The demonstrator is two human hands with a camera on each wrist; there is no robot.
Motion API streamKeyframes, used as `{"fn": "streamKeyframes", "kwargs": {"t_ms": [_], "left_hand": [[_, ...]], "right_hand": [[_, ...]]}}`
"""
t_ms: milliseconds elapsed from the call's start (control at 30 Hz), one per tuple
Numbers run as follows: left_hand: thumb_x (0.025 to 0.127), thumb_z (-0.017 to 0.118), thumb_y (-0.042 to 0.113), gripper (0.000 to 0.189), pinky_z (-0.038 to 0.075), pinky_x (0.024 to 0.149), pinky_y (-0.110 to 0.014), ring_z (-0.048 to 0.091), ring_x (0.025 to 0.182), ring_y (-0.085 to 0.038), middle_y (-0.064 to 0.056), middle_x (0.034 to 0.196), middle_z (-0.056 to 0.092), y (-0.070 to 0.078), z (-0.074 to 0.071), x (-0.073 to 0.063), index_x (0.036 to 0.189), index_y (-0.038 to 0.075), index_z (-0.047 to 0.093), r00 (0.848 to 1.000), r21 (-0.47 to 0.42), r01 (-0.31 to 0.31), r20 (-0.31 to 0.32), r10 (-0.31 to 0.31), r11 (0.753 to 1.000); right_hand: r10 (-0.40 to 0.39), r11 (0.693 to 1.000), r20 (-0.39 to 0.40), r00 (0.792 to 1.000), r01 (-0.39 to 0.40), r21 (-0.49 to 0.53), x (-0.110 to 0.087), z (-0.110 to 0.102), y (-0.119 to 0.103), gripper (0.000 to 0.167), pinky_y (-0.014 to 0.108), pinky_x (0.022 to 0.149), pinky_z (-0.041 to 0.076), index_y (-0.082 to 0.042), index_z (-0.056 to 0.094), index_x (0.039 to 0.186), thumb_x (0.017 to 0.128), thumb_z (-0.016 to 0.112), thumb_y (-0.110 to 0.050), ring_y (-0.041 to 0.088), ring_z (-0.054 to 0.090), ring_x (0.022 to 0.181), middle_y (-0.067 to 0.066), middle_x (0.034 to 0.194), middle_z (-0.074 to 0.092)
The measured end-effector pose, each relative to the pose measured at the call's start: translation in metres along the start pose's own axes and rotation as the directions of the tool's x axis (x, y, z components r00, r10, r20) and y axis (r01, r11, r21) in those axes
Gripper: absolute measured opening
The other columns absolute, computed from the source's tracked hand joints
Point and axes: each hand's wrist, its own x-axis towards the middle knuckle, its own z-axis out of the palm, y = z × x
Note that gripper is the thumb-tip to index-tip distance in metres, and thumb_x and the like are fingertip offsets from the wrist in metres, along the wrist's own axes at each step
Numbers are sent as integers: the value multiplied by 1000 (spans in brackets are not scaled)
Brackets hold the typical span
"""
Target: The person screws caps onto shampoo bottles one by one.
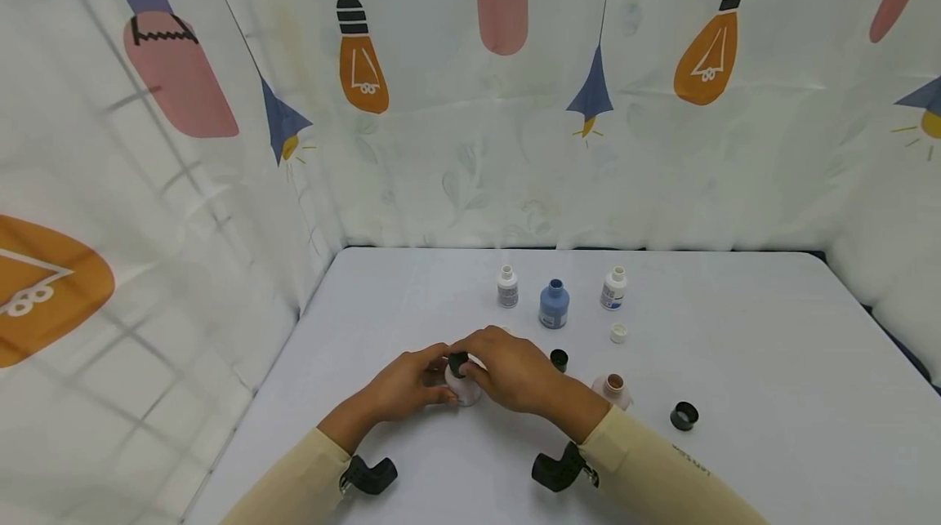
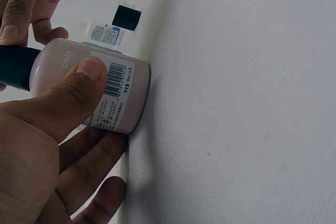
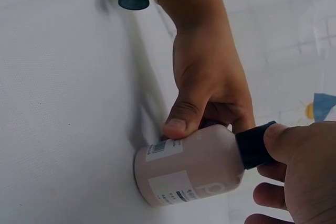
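A pale pink bottle (image 2: 58,69) with a white barcode label stands upright on the table between both hands. The left hand (image 1: 400,384) grips its body, thumb over the label and fingers around the far side. On the bottle's neck sits a black cap (image 3: 254,146). The right hand (image 1: 515,370) pinches this cap from above between thumb and fingers. In the head view the hands partly hide the bottle. To the right, beside the right forearm, is a second pinkish bottle (image 1: 614,393) without a cap, its brown mouth showing.
Toward the back stand a white bottle (image 1: 507,290), a blue bottle (image 1: 555,309) and another white bottle (image 1: 613,292), all uncapped. A white cap (image 1: 618,334) lies in front of them. One black cap (image 1: 559,359) is beside the right wrist, another black cap (image 1: 684,416) farther right.
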Motion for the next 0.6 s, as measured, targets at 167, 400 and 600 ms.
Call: {"fn": "streamKeyframes", "kwargs": {"t_ms": [167, 400, 600], "left_hand": [[88, 81, 42, 61, 51, 97, -43, 66, 116, -14, 3, 126, 70, 0, 0, 1, 140, 24, 55, 1000, -9, -2, 8, 2, 1000], [87, 82, 44, 66, 51, 98, -44, 66, 116, -15, 2, 125, 70, 0, -1, 0, 143, 23, 54, 1000, 3, 5, -5, -5, 1000], [87, 82, 42, 60, 52, 97, -41, 66, 115, -13, 5, 126, 70, 0, 0, 0, 138, 25, 55, 1000, -25, 2, 1, -2, 1000]], "right_hand": [[16, 1000, -28, 999, -16, -8, 0, 2, -1, 33, 35, 85, 56, -22, 65, 133, 103, 65, -35, 14, 62, 116, -1, 127, 65], [-30, 1000, 35, 999, 29, 9, 0, -1, 2, 39, 33, 90, 55, -24, 59, 144, 105, 62, -23, 12, 57, 124, -3, 135, 62], [-20, 1000, 19, 1000, 20, -1, 0, -1, 1, 35, 34, 89, 55, -22, 62, 139, 105, 63, -25, 13, 60, 121, -1, 132, 63]]}}
